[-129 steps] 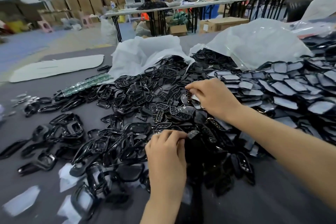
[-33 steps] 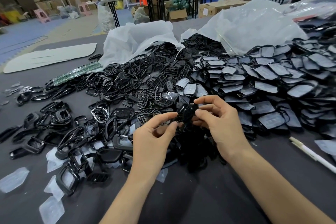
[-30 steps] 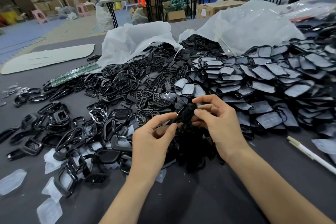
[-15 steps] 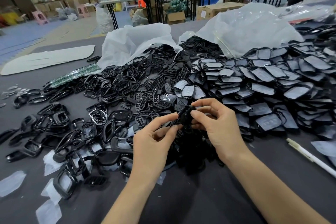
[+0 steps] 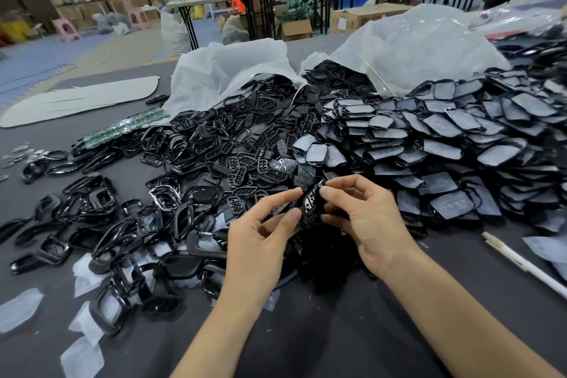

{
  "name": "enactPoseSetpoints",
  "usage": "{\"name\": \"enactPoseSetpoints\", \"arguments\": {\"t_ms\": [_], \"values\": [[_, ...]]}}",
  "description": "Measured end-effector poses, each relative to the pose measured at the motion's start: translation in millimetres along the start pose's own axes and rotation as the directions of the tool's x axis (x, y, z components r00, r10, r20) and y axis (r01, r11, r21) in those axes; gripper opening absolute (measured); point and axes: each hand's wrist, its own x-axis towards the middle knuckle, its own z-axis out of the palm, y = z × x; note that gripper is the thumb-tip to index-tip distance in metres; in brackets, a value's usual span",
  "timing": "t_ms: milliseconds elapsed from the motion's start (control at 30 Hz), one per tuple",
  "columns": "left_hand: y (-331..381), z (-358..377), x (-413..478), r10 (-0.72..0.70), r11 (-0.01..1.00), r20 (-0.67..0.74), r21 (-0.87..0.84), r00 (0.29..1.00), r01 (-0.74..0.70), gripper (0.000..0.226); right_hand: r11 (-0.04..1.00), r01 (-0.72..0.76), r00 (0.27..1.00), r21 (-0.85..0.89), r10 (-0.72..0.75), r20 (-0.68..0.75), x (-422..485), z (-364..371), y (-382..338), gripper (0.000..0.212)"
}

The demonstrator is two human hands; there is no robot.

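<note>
Left hand (image 5: 260, 242) pinches a small black plastic part (image 5: 309, 200) between thumb and forefinger, its other fingers loosely curled below. Right hand (image 5: 368, 224) pinches the same part from the other side, forefinger on its top edge, thumb lower down. The part is held between both hands, lifted above the bench (image 5: 337, 334), roughly upright, with small openings showing on its face. What kind of part it is cannot be told for sure.

Directly under the hands lies a dark heap of similar black pieces (image 5: 325, 258). Left of it is a spread of glossy black frames (image 5: 101, 209), some with clear film scraps (image 5: 18, 310) among and in front of them. Beyond the hands is a pile of black button pads (image 5: 242, 159). To the right are overlapping rows of film-covered black covers (image 5: 445, 138). A white pen (image 5: 521, 264) lies on the bench near the right forearm. A strip of green circuit boards (image 5: 129, 127) sits at the far left of the piles, with a white foam sheet (image 5: 76, 100) behind it. A white bag (image 5: 221, 77) and a clear bag (image 5: 423, 43) lie open at the back, with parts spilling from them.
</note>
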Motion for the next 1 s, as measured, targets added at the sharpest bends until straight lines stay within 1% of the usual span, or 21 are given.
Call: {"name": "enactPoseSetpoints", "arguments": {"t_ms": [100, 200, 300, 400, 467, 500, 567, 600, 767, 900, 1000], "values": [[-0.1, 0.4, -1.0, -0.002, 1.000, 0.006, -0.003, 1.000, 0.002, 0.026, 1.000, 0.007, 1.000, 0.026, -0.007, 0.014, -0.3, -0.1, -0.2, 0.015], [-0.2, 1.1, -0.8, -0.001, 1.000, 0.006, -0.011, 1.000, 0.002, 0.027, 0.999, 0.036, 0.998, 0.005, -0.036, 0.058, -0.5, -0.1, 0.2, 0.016], [-0.4, 0.4, -0.3, 0.005, 1.000, -0.002, -0.004, 1.000, -0.005, 0.027, 0.992, 0.098, 0.992, -0.073, -0.092, 0.088, -0.9, 0.7, 0.8, 0.019], [-0.3, -0.7, 0.5, 0.005, 1.000, -0.001, 0.009, 1.000, -0.005, 0.029, 0.972, 0.160, 0.986, -0.171, -0.148, 0.080, -1.3, 0.7, 1.2, 0.023], [-1.5, 0.1, 1.5, -0.024, 1.000, -0.015, -0.009, 1.000, 0.024, 0.030, 0.961, 0.178, 0.983, -0.211, -0.166, 0.072, -2.2, 1.3, 1.2, 0.025], [-2.0, 0.9, 1.8, -0.054, 0.998, -0.020, -0.045, 0.998, 0.053, 0.030, 0.957, 0.183, 0.983, -0.224, -0.172, 0.070, -3.0, 2.0, 0.8, 0.025], [-1.9, 2.0, 2.2, -0.102, 0.990, -0.005, -0.104, 0.995, 0.100, 0.027, 0.947, 0.196, 0.980, -0.255, -0.182, 0.077, -4.8, 3.4, -1.0, 0.025], [-2.0, 2.0, 2.0, -0.105, 0.990, 0.003, -0.099, 0.994, 0.105, 0.026, 0.940, 0.203, 0.979, -0.273, -0.187, 0.084, -5.7, 3.9, -1.8, 0.024], [-4.4, 0.5, 2.8, -0.094, 0.996, -0.018, -0.011, 0.995, 0.094, 0.027, 0.917, 0.203, 0.979, -0.343, -0.187, 0.080, -7.6, 5.1, -0.1, 0.020], [-6.2, -1.5, 0.5, -0.013, 0.983, -0.015, 0.185, 1.000, 0.015, 0.024, 0.930, 0.157, 0.987, -0.333, -0.154, 0.037, -8.8, 6.4, 2.8, 0.016], [-4.7, -0.4, -2.8, 0.048, 0.954, -0.024, 0.298, 0.999, -0.039, 0.023, 0.940, 0.117, 0.992, -0.320, -0.123, 0.002, -9.9, 7.9, 3.2, 0.017]]}}
